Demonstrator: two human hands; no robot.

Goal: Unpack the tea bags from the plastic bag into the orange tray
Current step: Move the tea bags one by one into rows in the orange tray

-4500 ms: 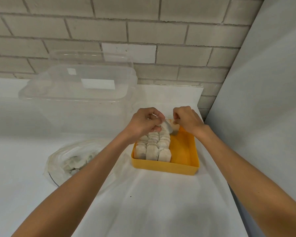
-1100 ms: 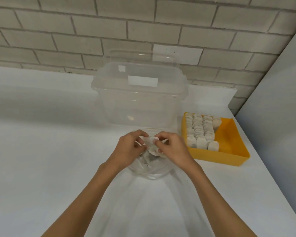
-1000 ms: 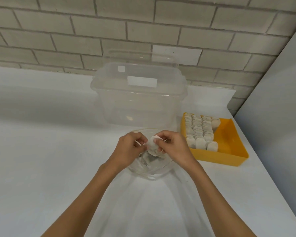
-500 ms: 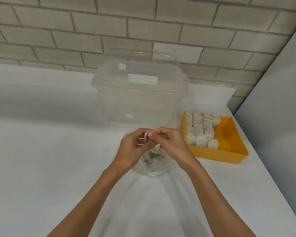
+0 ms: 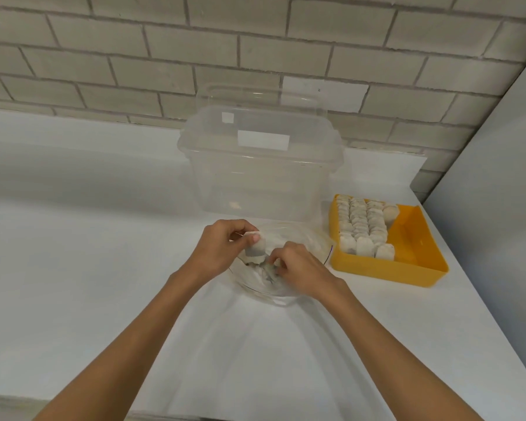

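Compared to half a second ago, the right hand [image 5: 298, 265] has dropped away from the left and is now digging down into the crumpled clear plastic bag [image 5: 289, 287], fingertips curled among the bags inside; can't tell if it's pinching one. The left hand [image 5: 222, 247] is still gripping a small stack of pale paper tea bags [image 5: 254, 250], thumb pressing them against its fingers just above the bag. The rectangular orange plastic tray [image 5: 407, 268] is sitting to the right on the white table [image 5: 73, 268], its left side packed with neat rows of tea bags [image 5: 362, 226]. Behind stands a big clear lidded tub [image 5: 261, 174].
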